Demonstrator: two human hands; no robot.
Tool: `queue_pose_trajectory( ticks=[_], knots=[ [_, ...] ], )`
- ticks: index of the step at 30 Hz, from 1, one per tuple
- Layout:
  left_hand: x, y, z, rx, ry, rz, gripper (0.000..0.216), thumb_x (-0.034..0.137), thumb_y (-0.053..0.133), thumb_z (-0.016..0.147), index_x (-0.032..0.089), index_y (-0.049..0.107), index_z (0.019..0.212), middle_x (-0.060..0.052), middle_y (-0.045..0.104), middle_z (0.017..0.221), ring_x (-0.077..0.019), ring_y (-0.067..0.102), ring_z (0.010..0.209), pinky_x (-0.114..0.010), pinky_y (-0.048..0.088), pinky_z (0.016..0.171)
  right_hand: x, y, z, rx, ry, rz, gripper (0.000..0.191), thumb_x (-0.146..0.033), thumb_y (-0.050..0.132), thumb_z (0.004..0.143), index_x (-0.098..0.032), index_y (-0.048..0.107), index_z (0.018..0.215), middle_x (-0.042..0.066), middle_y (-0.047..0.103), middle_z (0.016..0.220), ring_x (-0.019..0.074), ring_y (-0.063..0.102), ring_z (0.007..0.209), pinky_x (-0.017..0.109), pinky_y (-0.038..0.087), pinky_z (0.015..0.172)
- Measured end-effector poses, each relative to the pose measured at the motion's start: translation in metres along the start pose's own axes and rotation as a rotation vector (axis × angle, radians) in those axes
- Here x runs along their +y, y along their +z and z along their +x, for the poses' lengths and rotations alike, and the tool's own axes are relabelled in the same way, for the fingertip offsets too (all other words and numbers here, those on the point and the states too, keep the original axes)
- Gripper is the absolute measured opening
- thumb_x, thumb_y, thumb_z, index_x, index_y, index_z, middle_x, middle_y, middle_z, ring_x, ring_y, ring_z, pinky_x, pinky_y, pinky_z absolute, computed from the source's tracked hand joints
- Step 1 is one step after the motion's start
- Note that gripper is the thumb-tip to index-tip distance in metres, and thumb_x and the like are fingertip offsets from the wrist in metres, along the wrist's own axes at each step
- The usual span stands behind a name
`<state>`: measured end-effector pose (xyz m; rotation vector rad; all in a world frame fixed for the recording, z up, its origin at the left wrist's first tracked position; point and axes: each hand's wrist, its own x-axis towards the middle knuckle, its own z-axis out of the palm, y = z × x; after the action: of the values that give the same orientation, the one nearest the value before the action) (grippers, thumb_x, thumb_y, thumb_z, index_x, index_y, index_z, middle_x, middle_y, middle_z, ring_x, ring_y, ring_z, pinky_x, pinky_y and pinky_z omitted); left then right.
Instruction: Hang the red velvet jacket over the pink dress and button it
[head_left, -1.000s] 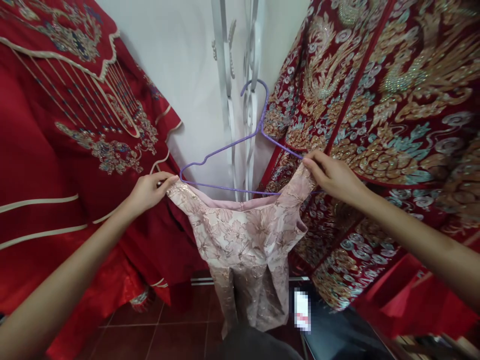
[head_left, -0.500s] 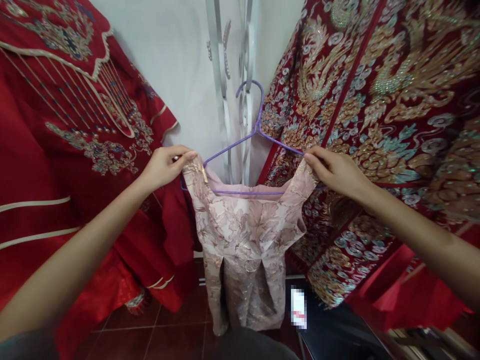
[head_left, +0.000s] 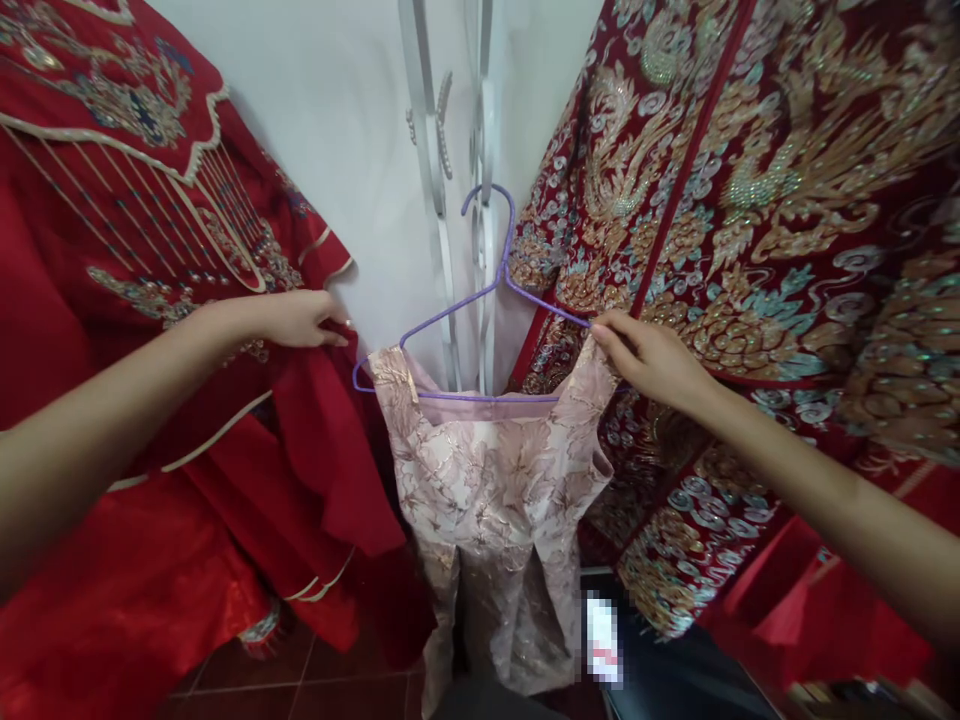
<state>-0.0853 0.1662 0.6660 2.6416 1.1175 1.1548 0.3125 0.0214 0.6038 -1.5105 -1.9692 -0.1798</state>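
A pale pink floral dress [head_left: 502, 470] with gold-toned pattern hangs on a purple hanger [head_left: 450, 308], whose hook is up by a white metal stand. My right hand [head_left: 645, 355] pinches the dress's right shoulder strap against the hanger's end. My left hand [head_left: 304, 318] is apart from the dress, to the left of its other strap, fingers loosely curved with a gap between them and nothing visible in them. Behind and below it is a red embroidered garment [head_left: 360, 450]; whether the hand touches it I cannot tell. The left strap rests on the hanger.
A dark red garment [head_left: 750, 230] with gold and silver embroidery hangs at the right. The white metal stand [head_left: 484, 120] rises against a pale wall [head_left: 330, 110]. Below are dark red floor tiles [head_left: 255, 665] and a black surface [head_left: 675, 650] with a blurred white patch.
My left hand has let go of the left strap and moved left, toward the red garment. My right hand keeps its hold. Dress and hanger sit slightly lower and further left in view.
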Motion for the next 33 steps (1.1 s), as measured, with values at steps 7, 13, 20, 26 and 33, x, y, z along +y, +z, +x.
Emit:
queue_pose_trajectory(
  ticks=[7,13,20,26,33],
  knots=[
    [0.002,0.005,0.03,-0.123,0.044,0.196,0.021,0.035,0.054,0.082,0.019,0.067,0.09,-0.008,0.066,0.081,-0.025,0.064,0.087,-0.035,0.048,0.085,0.005,-0.001,0.003,-0.006,-0.001,0.039,0.036,-0.051,0.035,0.095,-0.023,0.056,0.086,0.001,0.06,0.069,0.0173,0.055,0.061,0.029,0.04,0.061],
    [0.024,0.016,0.034,-0.002,0.101,0.152,0.028,0.032,0.048,0.088,0.013,0.063,0.103,-0.008,0.068,0.1,-0.0216,0.06,0.095,-0.037,0.044,0.095,0.016,-0.013,0.036,-0.283,0.1,0.191,0.052,-0.06,0.035,0.093,-0.022,0.067,0.076,0.001,0.06,0.056,0.0162,0.055,0.052,0.029,0.043,0.053],
    [0.044,0.05,0.047,0.036,0.044,-0.106,0.021,0.03,0.053,0.086,0.014,0.061,0.096,-0.006,0.065,0.09,-0.021,0.059,0.093,-0.036,0.048,0.091,-0.015,0.024,0.087,-1.055,-0.133,0.511,0.035,-0.044,0.059,0.086,-0.031,0.067,0.118,0.003,0.072,0.108,0.0152,0.07,0.087,0.026,0.055,0.07],
    [0.056,0.063,0.049,0.089,0.013,-0.176,0.022,0.027,0.052,0.086,0.011,0.061,0.097,-0.008,0.065,0.092,-0.0207,0.06,0.094,-0.037,0.05,0.089,-0.053,0.05,0.116,-1.016,-0.199,0.539,0.035,-0.038,0.063,0.085,-0.036,0.065,0.12,0.0,0.061,0.133,0.0179,0.059,0.119,0.03,0.056,0.083],
    [0.05,0.048,0.036,0.158,-0.007,-0.156,0.025,0.036,0.055,0.088,0.016,0.06,0.102,-0.01,0.065,0.101,-0.023,0.06,0.101,-0.041,0.05,0.092,-0.059,0.068,0.112,-0.902,-0.072,0.675,0.024,-0.041,0.06,0.085,-0.022,0.071,0.094,0.009,0.07,0.112,0.0207,0.064,0.106,0.038,0.053,0.087]
  ],
)
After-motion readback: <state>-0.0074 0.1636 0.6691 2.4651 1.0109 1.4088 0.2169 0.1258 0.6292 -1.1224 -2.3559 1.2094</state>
